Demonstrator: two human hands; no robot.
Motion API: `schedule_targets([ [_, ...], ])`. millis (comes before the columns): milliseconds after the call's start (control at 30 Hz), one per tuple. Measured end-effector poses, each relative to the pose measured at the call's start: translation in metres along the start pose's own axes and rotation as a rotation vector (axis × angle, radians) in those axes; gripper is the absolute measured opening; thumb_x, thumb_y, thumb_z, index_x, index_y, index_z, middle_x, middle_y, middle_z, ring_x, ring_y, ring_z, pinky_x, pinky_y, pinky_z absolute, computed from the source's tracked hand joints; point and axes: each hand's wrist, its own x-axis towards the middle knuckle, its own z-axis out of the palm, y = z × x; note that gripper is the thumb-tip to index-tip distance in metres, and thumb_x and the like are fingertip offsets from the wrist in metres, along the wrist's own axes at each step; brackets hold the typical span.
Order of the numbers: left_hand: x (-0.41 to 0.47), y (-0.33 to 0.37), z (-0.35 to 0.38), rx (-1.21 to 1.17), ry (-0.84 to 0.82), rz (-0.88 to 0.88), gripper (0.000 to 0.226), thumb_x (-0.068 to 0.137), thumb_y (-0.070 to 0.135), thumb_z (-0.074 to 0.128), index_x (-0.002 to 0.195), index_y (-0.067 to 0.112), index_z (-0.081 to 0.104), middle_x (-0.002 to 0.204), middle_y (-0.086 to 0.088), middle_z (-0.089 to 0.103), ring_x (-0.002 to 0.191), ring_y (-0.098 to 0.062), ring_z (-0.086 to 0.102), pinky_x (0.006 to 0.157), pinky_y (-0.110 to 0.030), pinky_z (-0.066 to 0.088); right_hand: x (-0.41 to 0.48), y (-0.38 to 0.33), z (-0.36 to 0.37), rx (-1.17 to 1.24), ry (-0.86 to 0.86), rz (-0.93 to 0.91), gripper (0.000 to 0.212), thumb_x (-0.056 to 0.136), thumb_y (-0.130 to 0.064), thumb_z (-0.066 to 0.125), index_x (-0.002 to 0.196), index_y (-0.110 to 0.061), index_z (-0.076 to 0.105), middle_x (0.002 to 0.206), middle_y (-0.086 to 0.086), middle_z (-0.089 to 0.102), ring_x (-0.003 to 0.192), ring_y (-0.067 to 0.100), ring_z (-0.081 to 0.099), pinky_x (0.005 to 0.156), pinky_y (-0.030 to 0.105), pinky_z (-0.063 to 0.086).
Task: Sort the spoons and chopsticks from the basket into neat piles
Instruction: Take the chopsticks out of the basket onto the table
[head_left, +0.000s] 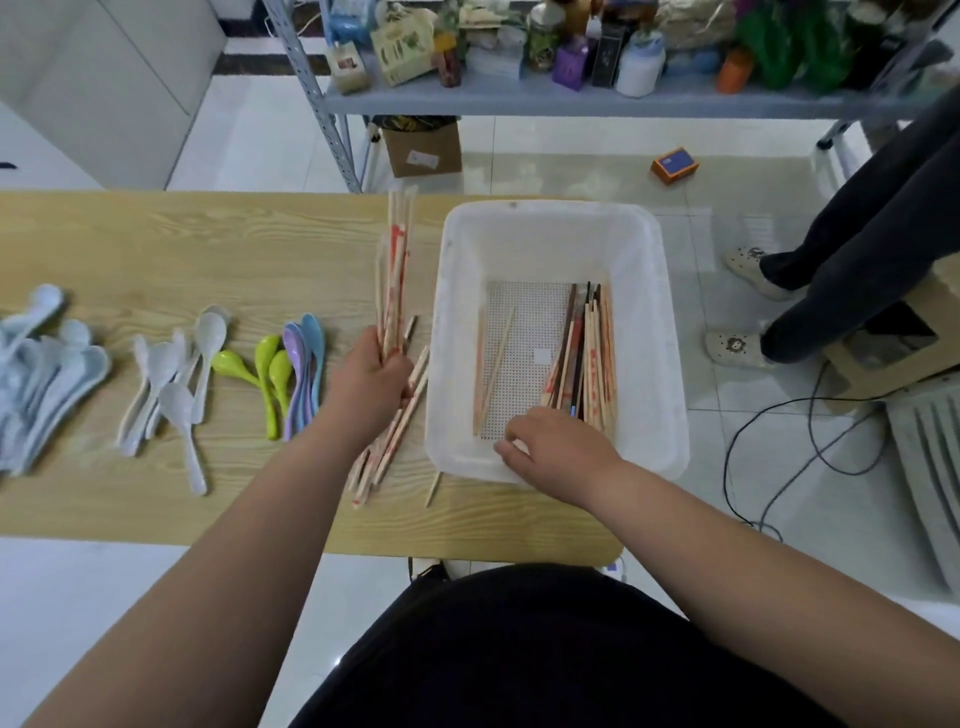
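We are well into the sort. No spoon shows in the basket (550, 213) now; the spoons lie on the table (208, 244) in 4 groups: pale blue spoons (47, 364) at the far left, then white spoons (171, 374), green spoons (270, 374), and purple and blue spoons (306, 358) nested together. These groups are loose rather than tidy, so we judge they may want squaring up later.

Our left hand (371, 371) grips a bundle of chopsticks (397, 260), its far ends pointing away from us, just beside the basket's left wall. Under that hand more sorted chopsticks (400, 431) lie fanned on the table, not yet lined up.

Our right hand (550, 441) reaches over the near rim of the basket with fingers curled down toward the mesh floor. Whether it pinches anything we cannot tell, since the fingertips are hidden.

What is left: a cluster of remaining chopsticks (589, 353), pale and dark, along the basket's right side, and 2 stray chopsticks (493, 364) toward its left. Those need lifting out, and the table pile needs straightening.
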Motion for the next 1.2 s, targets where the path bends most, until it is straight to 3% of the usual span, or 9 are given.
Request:
schedule_targets([
  [100, 0.005, -0.048, -0.017, 0.210, 0.033, -0.086, 0.009, 0.088, 0.020, 0.049, 0.095, 0.015, 0.052, 0.082, -0.014, 0.066, 0.078, -0.033, 0.066, 0.077, -0.047, 0.056, 0.012, -0.014, 0.007, 0.010, -0.028, 0.028, 0.044, 0.102, -0.058, 0.031, 0.103, -0.026, 0.061, 0.101, -0.006, 0.056, 0.094, 0.017, 0.055, 0.074, 0.037, 0.048],
  [267, 0.009, -0.105, -0.019, 0.429, -0.061, -0.162, 0.017, 0.093, 0.015, 0.050, 0.102, 0.002, 0.055, 0.101, -0.021, 0.065, 0.095, -0.039, 0.061, 0.075, -0.037, 0.045, 0.020, -0.024, 0.016, 0.008, -0.018, 0.101, 0.038, 0.101, -0.058, 0.032, 0.073, -0.035, 0.046, 0.083, -0.008, 0.055, 0.074, 0.011, 0.053, 0.065, 0.036, 0.048],
  [400, 0.021, -0.119, -0.011, 0.463, -0.070, -0.157, 0.023, 0.093, 0.021, 0.052, 0.105, 0.001, 0.057, 0.108, -0.024, 0.065, 0.104, -0.044, 0.062, 0.086, -0.043, 0.050, 0.020, -0.026, 0.017, 0.008, 0.014, 0.154, 0.038, 0.098, -0.055, 0.035, 0.072, -0.032, 0.049, 0.078, -0.008, 0.056, 0.072, 0.013, 0.054, 0.065, 0.039, 0.050],
  [567, 0.024, -0.117, -0.006, 0.552, -0.166, -0.130, 0.038, 0.092, 0.027, 0.056, 0.118, -0.001, 0.055, 0.122, -0.024, 0.058, 0.114, -0.043, 0.056, 0.096, -0.041, 0.045, 0.020, -0.030, 0.019, -0.001, 0.029, 0.208, 0.036, 0.098, -0.049, 0.037, 0.072, -0.028, 0.051, 0.078, -0.007, 0.053, 0.070, 0.010, 0.051, 0.063, 0.038, 0.048],
  [833, 0.015, -0.129, -0.012, 0.601, -0.237, 0.006, 0.062, 0.090, 0.030, 0.063, 0.145, 0.012, 0.041, 0.130, -0.021, 0.046, 0.119, -0.041, 0.050, 0.103, -0.042, 0.040, 0.019, -0.030, 0.021, 0.007, 0.041, 0.212, 0.036, 0.097, -0.046, 0.038, 0.068, -0.027, 0.046, 0.074, -0.006, 0.052, 0.068, 0.014, 0.051, 0.058, 0.036, 0.043],
  [1000, 0.013, -0.127, -0.015, 0.556, -0.266, -0.017, 0.061, 0.089, 0.020, 0.062, 0.145, 0.012, 0.039, 0.135, -0.020, 0.041, 0.122, -0.040, 0.049, 0.106, -0.040, 0.037, 0.020, -0.029, 0.021, 0.019, 0.038, 0.209, 0.036, 0.096, -0.046, 0.038, 0.068, -0.026, 0.047, 0.073, -0.005, 0.052, 0.068, 0.015, 0.053, 0.058, 0.038, 0.045],
  [1200, 0.012, -0.127, -0.014, 0.610, -0.279, 0.014, 0.065, 0.089, 0.024, 0.064, 0.147, 0.011, 0.037, 0.135, -0.019, 0.041, 0.122, -0.038, 0.048, 0.106, -0.039, 0.037, 0.021, -0.025, 0.022, 0.016, 0.030, 0.194, 0.036, 0.097, -0.046, 0.038, 0.069, -0.026, 0.049, 0.077, -0.007, 0.053, 0.071, 0.014, 0.053, 0.055, 0.033, 0.040],
])
